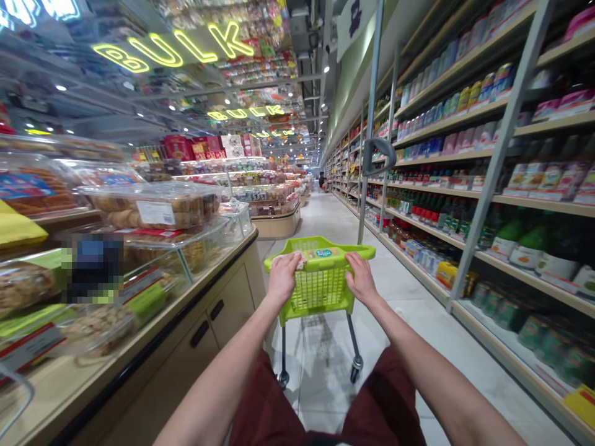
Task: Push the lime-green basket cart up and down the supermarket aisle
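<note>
A small lime-green shopping cart (pixel 320 291) with a mesh basket on black legs and wheels stands in the aisle right in front of me. My left hand (pixel 282 276) is closed over the left part of its near rim. My right hand (pixel 360 277) is closed over the right part of the same rim. A colourful label sits on the rim between my hands. What lies inside the basket cannot be made out.
A wooden counter (pixel 153 347) with clear bulk-food bins runs along my left. Shelves (pixel 493 198) of bottles and cans line the right. The white tiled aisle (pixel 325 217) runs ahead, with a person far down it. Round display stands sit ahead on the left.
</note>
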Tool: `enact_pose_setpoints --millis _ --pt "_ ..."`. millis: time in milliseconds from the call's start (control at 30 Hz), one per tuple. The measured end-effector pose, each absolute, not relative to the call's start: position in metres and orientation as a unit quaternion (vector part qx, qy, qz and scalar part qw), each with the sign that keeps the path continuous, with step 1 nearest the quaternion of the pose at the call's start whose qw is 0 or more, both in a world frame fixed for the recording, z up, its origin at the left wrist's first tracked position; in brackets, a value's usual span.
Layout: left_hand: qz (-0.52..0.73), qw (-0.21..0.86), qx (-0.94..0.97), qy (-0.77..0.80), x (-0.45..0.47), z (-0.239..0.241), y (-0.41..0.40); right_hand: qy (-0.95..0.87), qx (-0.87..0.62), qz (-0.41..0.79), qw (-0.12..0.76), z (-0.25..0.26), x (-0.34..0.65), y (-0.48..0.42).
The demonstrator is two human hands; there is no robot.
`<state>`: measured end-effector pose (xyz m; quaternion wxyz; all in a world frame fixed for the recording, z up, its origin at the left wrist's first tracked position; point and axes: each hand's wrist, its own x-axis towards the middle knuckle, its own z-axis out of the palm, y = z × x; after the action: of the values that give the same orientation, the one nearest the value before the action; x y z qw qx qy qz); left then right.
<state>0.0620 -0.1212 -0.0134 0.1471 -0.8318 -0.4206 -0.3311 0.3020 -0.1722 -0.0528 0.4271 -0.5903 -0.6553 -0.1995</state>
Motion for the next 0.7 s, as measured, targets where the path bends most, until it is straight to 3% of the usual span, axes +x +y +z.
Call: enact_pose_setpoints --millis 133,267,533,700 --pt "-0.313 0.172 -0.857 -0.371 0.055 -0.019 -0.129 -0.636 -0.624 -0.199 0.409 -0.044 0.315 -0.176" --pt "-0.336 0.163 -0.826 -0.422 0.043 -0.017 -0.121 -0.604 -0.654 -0.206 0.406 -0.032 0.300 -0.181" --pt "-0.323 0.192 -0.869 -0.322 0.086 -0.014 -0.142 -0.697 -0.582 -0.185 0.375 -0.027 0.236 -0.176" --pt "-0.350 0.192 -0.855 -0.331 0.062 -0.022 -0.137 -0.705 -0.563 -0.207 0.378 -0.036 0.245 -0.180"
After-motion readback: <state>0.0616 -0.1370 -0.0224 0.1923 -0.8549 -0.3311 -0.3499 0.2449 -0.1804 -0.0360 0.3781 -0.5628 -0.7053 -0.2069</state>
